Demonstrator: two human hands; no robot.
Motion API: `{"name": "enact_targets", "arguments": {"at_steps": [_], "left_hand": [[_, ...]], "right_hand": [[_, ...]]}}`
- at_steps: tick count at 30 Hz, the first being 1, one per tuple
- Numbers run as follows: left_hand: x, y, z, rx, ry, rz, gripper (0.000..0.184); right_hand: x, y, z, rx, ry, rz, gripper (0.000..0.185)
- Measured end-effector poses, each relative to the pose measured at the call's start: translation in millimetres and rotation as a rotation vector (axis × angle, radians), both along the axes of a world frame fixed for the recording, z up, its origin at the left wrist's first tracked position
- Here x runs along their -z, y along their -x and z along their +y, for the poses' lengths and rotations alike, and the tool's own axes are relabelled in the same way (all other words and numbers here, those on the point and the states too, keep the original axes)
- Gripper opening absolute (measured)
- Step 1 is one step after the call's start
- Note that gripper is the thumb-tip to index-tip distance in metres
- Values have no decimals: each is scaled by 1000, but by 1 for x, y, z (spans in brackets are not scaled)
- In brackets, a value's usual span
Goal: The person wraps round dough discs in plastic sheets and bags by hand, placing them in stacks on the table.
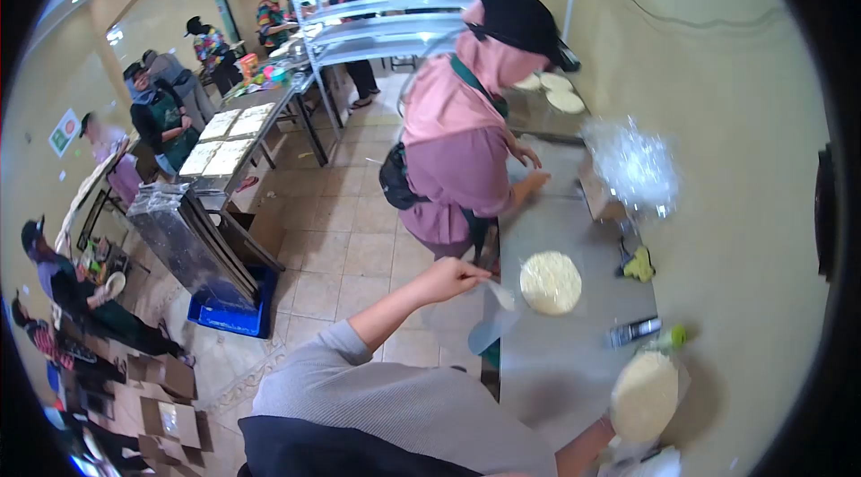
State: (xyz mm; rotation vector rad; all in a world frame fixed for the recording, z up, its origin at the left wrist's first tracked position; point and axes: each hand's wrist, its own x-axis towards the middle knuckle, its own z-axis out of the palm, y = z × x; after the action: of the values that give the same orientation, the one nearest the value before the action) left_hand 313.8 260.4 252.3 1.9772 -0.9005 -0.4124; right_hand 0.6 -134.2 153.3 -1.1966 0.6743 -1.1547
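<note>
My left hand (453, 278) is closed on the handle of a pale, partly see-through utensil (500, 295), held near the left edge of the metal table (547, 360). Just right of its tip, a round flat piece (551, 282) with a pale, grainy top lies on the table. At the lower right, my right hand (599, 435) is at the edge of another pale round disc (646, 396), which is raised and tilted; its fingers are mostly hidden behind the disc. A small box (634, 332) and a green object (674, 336) lie just beyond that disc.
A co-worker in pink (457, 136) leans over the table's far part, near more pale rounds (563, 101). Clear plastic bags (632, 168) sit by the wall, with a yellow-green item (639, 264) below. Metal trays (193, 244) stand in a blue crate (235, 311) at left; other people work behind.
</note>
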Motion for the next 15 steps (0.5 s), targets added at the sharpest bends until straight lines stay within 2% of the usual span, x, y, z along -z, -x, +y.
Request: {"name": "enact_targets", "arguments": {"at_steps": [5,8,10,15], "left_hand": [[-11,46,-68,127,9,-171,26],[-5,86,-105,185,93,-337,27],[-1,113,-128,204,60,-363,28],[78,180,-204,369,86,-455,27]], "right_hand": [[4,62,0,-5,-61,59,62],[14,103,4,-24,-103,150,62],[24,132,11,-30,-139,232,62],[55,209,42,-27,-324,433,62]]}}
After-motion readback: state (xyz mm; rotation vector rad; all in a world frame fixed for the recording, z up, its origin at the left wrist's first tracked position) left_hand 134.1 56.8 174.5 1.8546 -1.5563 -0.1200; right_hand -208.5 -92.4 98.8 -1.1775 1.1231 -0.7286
